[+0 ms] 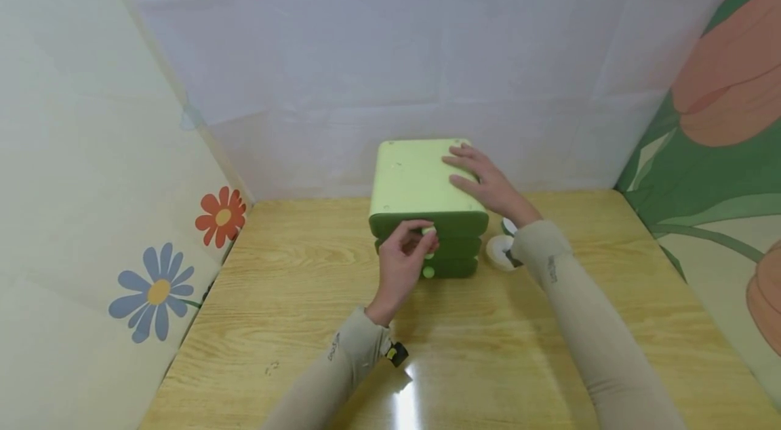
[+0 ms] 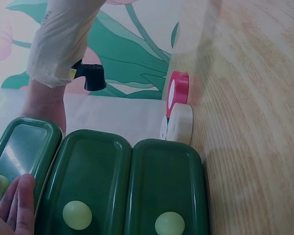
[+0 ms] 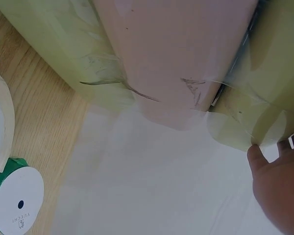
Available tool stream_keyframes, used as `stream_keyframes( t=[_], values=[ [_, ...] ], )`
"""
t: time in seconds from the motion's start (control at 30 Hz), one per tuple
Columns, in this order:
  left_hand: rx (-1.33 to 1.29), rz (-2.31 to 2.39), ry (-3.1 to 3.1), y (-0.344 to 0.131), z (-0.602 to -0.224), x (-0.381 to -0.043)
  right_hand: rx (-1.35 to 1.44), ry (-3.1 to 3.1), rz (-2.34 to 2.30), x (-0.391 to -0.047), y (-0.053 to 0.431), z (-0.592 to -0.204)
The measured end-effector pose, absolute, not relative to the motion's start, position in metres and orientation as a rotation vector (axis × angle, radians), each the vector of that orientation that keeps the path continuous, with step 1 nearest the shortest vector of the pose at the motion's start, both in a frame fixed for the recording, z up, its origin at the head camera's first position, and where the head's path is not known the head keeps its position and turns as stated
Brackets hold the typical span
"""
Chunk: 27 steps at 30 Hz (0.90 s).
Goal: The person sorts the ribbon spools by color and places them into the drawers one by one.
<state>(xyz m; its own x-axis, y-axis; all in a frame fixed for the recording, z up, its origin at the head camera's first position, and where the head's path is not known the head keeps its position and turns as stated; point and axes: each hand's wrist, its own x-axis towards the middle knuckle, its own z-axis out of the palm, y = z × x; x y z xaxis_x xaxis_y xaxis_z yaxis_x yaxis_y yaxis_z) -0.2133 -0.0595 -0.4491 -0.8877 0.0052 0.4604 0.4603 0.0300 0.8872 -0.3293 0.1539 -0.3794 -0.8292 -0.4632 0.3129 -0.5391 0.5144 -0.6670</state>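
A small drawer cabinet (image 1: pixel 407 176) with a pale green top and several dark green drawer fronts stands on the table. My left hand (image 1: pixel 398 266) pinches the round light green knob (image 1: pixel 429 231) of the top drawer (image 2: pixel 27 147) between thumb and fingers. Below it, the middle knob (image 2: pixel 77 215) and the bottom knob (image 2: pixel 169 223) are untouched. With fingers spread, my right hand (image 1: pixel 488 184) rests on the cabinet's top near its right edge. In the right wrist view, the cabinet's side shows a pink panel (image 3: pixel 176 54) between pale green ones.
Right of the cabinet lie ribbon rolls: a wide white roll (image 1: pixel 500 252), a green spool (image 3: pixel 18 200) with a white label, and a pink roll (image 2: pixel 178 90). A white sheet (image 1: pixel 317 64) hangs behind the wooden table (image 1: pixel 293 294); flower-printed walls flank it.
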Motion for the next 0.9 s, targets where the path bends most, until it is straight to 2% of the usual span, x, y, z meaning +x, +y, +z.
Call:
stream_keyframes(
  t=[0.9],
  values=[
    [-0.46, -1.948, -2.007, -0.06, -0.452, -0.199, 0.865, -2.666, 1.218, -0.329, 0.154, -0.379]
  ],
)
